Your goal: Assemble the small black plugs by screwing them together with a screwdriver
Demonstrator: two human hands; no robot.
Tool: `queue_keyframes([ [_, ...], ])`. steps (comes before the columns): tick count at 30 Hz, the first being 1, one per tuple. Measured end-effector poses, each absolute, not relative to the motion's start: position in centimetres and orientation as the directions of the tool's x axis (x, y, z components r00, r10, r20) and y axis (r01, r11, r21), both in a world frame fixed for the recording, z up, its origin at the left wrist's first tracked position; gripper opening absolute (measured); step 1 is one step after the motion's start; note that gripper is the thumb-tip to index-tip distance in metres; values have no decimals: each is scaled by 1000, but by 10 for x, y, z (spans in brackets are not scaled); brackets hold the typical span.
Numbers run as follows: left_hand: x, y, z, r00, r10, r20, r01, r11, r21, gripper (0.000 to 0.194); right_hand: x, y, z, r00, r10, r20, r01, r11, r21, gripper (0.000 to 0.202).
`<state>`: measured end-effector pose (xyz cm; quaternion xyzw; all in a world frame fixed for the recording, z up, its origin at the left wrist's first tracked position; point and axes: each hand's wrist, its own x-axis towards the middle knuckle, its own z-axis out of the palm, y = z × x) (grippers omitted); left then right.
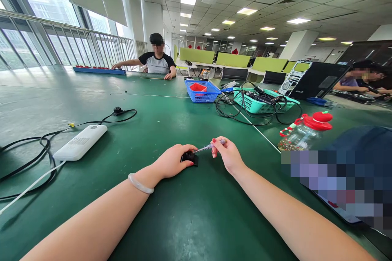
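Across the whole lower view spreads a wide green bench (pixel 190 220), running back toward tall windows on the left and rows of green-partitioned desks at the far end. At its far edge a person in a black-and-white shirt (pixel 157 63) sits with one hand on a long blue strip (pixel 98 70). To the right, an open computer case (pixel 312 79) stands tilted, with another person (pixel 364 79) behind it. Nearer, a teal basket (pixel 260 104) holds a tangle of black cables that spill onto the bench, and just left of it sits a blue basket (pixel 202 91) with a red tray inside. A clear bottle with a red cap (pixel 301 130) lies on its side near the right edge. On the left, a white power bank (pixel 80 142) rests flat, a white lead and black cables looping away from it.

Close to the middle of the bench lies a small black part (pixel 190 157). The left hand (pixel 173 161), a pale bangle on its wrist, is curled over this part and pins it to the surface with fingers and thumb. The right hand (pixel 228 155) is closed in a pinch round the clear handle of a slim screwdriver (pixel 210 146), whose tip slants down to the left and meets the top of the black part.
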<state>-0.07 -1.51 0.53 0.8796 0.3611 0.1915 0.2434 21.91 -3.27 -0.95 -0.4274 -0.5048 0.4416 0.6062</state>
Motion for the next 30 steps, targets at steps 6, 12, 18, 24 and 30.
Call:
queue_keyframes([
  [6,0,-15,6,659,736,154,547,-609,574,37,219,-34,-5,198,954,224,-188,262,-947,32],
  [12,1,-15,6,649,743,167,548,-608,575,31,222,-34,-4,270,938,217,-230,281,-932,25],
  [18,0,-15,4,646,745,169,551,-607,573,31,223,-35,-3,301,927,224,-227,297,-927,21],
  [24,0,-15,5,639,751,165,558,-600,573,30,223,-35,-2,316,919,235,-225,313,-923,19],
  [30,0,-14,5,614,773,157,579,-577,576,30,223,-37,-5,252,929,270,-205,324,-924,20],
])
